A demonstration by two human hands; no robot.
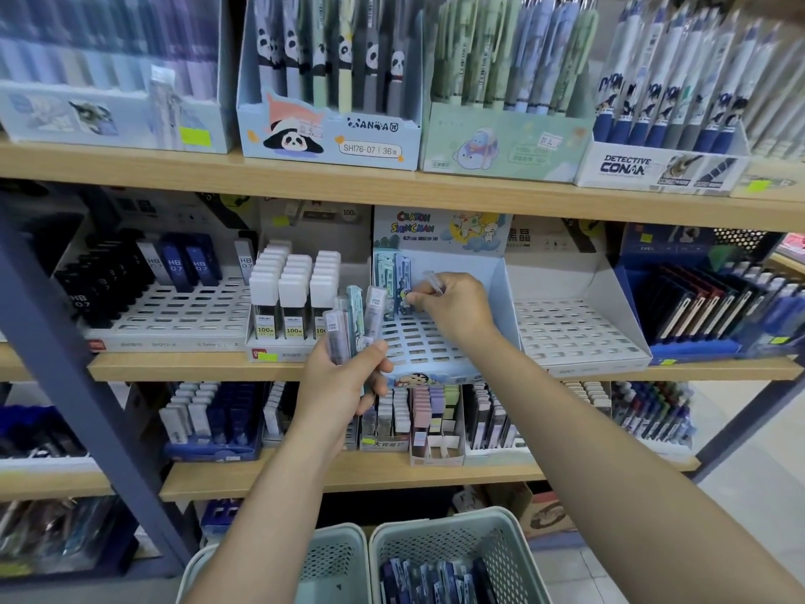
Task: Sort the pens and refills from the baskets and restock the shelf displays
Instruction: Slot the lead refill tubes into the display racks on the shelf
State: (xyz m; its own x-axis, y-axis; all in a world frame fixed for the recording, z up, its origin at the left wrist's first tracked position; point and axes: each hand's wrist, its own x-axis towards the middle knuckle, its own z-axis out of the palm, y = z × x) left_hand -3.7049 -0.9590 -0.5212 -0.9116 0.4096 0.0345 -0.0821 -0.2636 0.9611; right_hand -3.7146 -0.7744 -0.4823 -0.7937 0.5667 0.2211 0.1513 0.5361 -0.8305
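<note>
Wooden shelves on a dark blue metal frame (65, 342) fill my view, each tier packed with cardboard display boxes, and a pale floor shows at the far right. On the middle shelf (196, 366), going from the left, stands a tray of HB lead cases (174, 265), partly filled, then a box of white-capped refill tubes (296, 289). Next comes my left hand (344, 377), its grip curled around a small fan of refill cases (353, 320) held upright in front of the shelf edge. Just right of that is the Crayon Shin-chan display (440, 342), whose slotted tray is mostly bare, with a few cases standing at its back left corner. My right hand (453, 307) is over that tray, thumb and fingertips pinched on one patterned case (405, 305) at the back rows; something clear also seems to lie under my fingers, though I cannot tell what. I judge I am in the middle of restocking this display, seating one case at a time. The next move calls for lining the case up with a free slot and pressing it straight down, then taking another from my left hand. Further right sits an empty slotted tray (575, 333), then a blue box of flat cases (714, 311). Below, at the bottom edge, two pale green baskets (479, 529) wait, the right one holding more dark blue refill packs (435, 577).
</note>
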